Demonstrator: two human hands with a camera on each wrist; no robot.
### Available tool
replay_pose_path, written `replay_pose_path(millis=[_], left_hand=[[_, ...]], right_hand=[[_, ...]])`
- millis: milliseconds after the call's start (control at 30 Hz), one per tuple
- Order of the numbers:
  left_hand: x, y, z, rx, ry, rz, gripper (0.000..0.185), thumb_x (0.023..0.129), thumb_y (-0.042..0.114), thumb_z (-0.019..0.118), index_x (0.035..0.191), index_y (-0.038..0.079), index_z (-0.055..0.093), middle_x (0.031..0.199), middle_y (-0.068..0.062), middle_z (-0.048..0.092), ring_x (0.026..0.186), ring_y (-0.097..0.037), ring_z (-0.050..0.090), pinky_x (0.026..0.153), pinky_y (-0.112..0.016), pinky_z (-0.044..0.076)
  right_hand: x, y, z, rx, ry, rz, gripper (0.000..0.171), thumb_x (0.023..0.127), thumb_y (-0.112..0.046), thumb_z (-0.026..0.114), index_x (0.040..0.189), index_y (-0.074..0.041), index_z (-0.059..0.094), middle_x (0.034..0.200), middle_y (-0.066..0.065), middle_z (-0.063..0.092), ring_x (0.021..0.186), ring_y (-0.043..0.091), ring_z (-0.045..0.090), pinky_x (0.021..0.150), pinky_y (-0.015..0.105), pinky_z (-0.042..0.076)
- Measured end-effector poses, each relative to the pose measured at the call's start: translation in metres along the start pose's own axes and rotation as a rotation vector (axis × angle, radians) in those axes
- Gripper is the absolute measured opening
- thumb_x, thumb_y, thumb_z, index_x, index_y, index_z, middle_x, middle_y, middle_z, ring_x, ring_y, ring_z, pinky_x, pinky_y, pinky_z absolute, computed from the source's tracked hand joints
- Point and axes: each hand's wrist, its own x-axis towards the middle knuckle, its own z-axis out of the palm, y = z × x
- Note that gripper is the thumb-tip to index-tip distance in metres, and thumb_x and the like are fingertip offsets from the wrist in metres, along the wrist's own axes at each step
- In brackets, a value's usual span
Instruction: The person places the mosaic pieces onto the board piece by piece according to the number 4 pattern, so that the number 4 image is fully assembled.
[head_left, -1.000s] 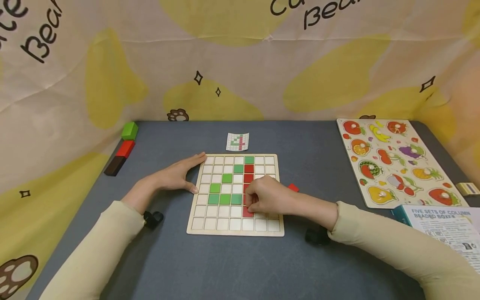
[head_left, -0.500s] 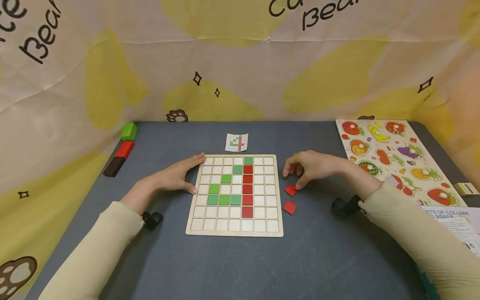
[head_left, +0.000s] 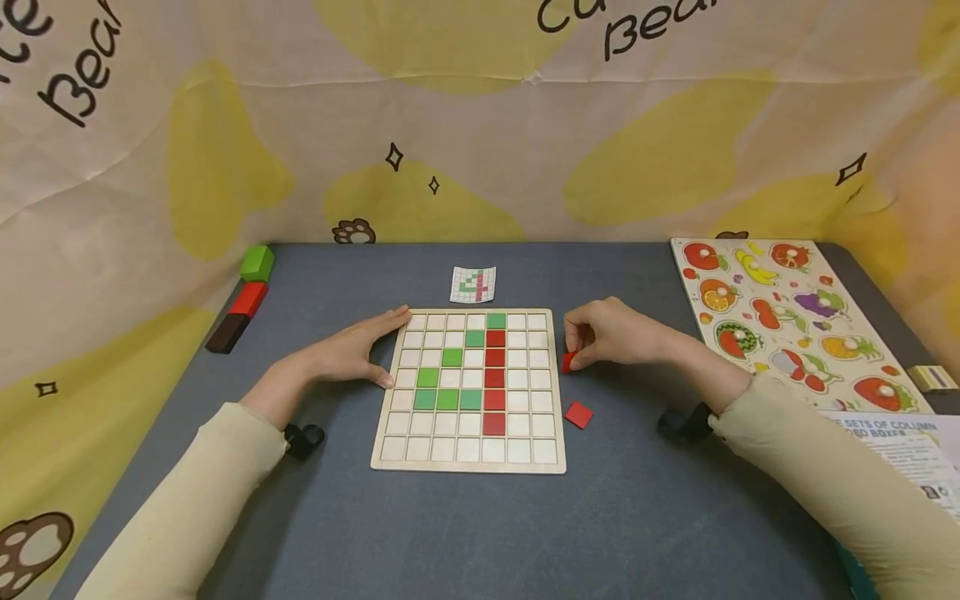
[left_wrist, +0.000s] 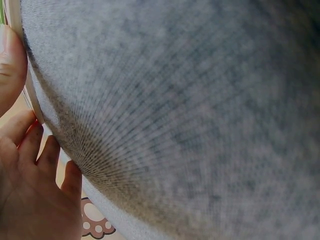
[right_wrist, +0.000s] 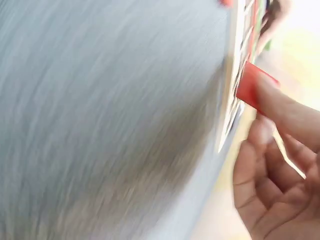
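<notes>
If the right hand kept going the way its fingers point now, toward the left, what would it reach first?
Most likely the right edge of the wooden grid board. The right hand pinches a red tile just beside that edge, fingers aimed at the board. How high the tile is off the table is unclear, so it might pass over the rim.

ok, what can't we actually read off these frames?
- Pattern card, head view: too small to read its grid.
- Red tile pinched by right hand: mostly hidden by the fingers in head view; motion blur in right wrist view.
- Left hand contact with the board: left wrist view shows almost only grey mat.
- Printed box, head view: cut off by the right edge.
</notes>
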Motion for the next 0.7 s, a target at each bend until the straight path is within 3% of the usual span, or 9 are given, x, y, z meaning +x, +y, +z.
replay_pose_path(millis=[133,333,500,700], left_hand=[[-0.002,0.000,-0.001,0.003,0.004,0.002,0.109,0.075,0.024,0.084,0.159,0.005,0.016,0.168,-0.016,0.010,0.156,-0.040,0.007,0.123,-0.061,0.013],[-0.003,0.001,-0.001,0.001,0.005,0.021,0.108,0.075,0.022,0.084,0.158,0.004,0.017,0.168,-0.016,0.009,0.155,-0.040,0.007,0.123,-0.060,0.013],[-0.002,0.002,0.000,0.002,0.001,0.015,0.108,0.076,0.022,0.083,0.159,0.005,0.016,0.168,-0.016,0.009,0.155,-0.040,0.007,0.123,-0.060,0.013],[-0.002,0.001,-0.001,-0.001,0.000,0.011,0.108,0.076,0.021,0.083,0.158,0.004,0.016,0.168,-0.016,0.009,0.156,-0.040,0.007,0.123,-0.060,0.013]], right_hand=[[0.003,-0.021,0.012,0.135,0.077,-0.008,0.017,0.077,-0.017,0.084,0.082,-0.014,0.068,0.075,0.000,0.069,0.068,0.010,0.060,0.063,0.021,0.051],[0.008,-0.053,0.044,0.268,0.026,-0.050,0.009,0.082,-0.011,0.078,0.086,-0.015,0.070,0.077,-0.001,0.070,0.069,0.009,0.063,0.066,0.022,0.054],[0.012,-0.071,0.067,0.268,-0.054,-0.098,0.008,0.082,-0.008,0.076,0.083,-0.014,0.070,0.072,-0.004,0.068,0.065,0.004,0.061,0.063,0.020,0.053],[0.011,-0.083,0.081,0.144,-0.073,-0.145,0.015,0.078,-0.007,0.076,0.073,-0.018,0.069,0.065,-0.011,0.065,0.059,-0.002,0.055,0.060,0.016,0.048]])
